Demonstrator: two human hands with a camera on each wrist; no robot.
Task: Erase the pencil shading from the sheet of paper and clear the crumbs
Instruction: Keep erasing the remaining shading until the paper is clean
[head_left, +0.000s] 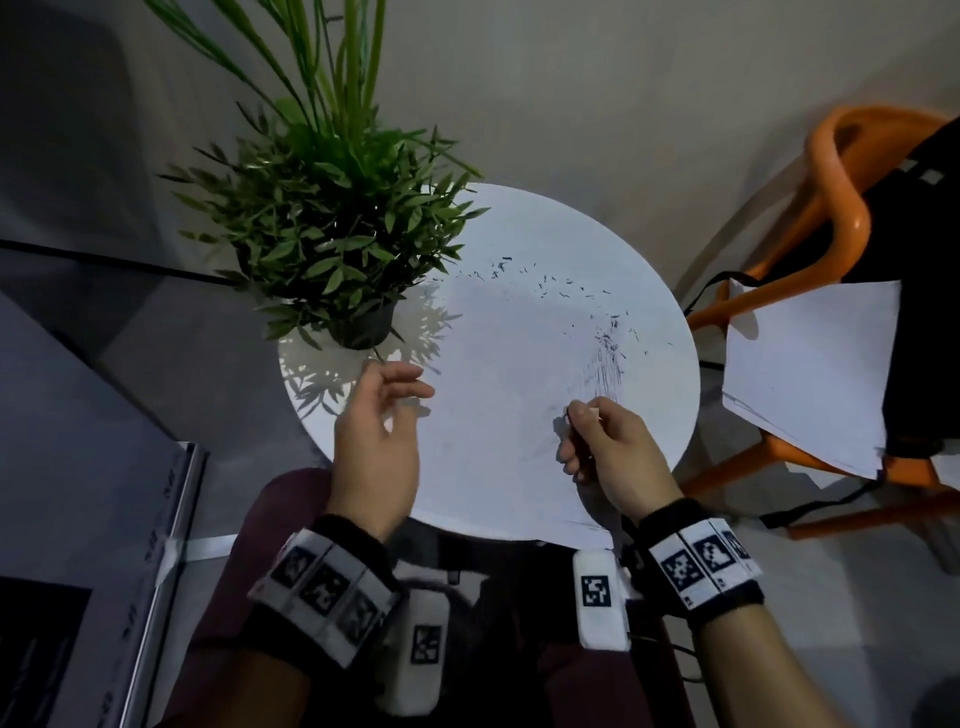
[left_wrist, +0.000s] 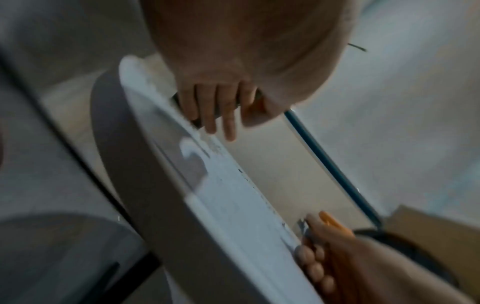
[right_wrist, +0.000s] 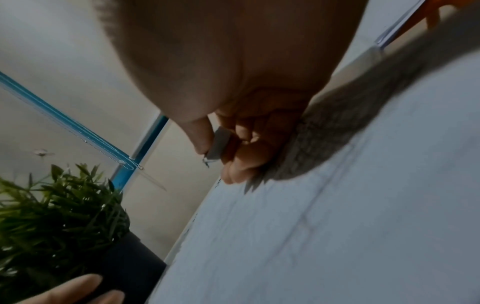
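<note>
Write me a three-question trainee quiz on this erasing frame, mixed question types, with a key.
1. True or false: the right hand pinches the eraser between thumb and fingers.
2. Multiple choice: the loose crumbs lie mostly A) on the floor, B) along the far part of the sheet of paper, C) in the plant pot.
3. Fill in: a patch of pencil shading remains just beyond the ____ hand.

Key: 1 true. 2 B. 3 right. Note: the left hand hangs open near the sheet's left edge, with no grip on anything.
</note>
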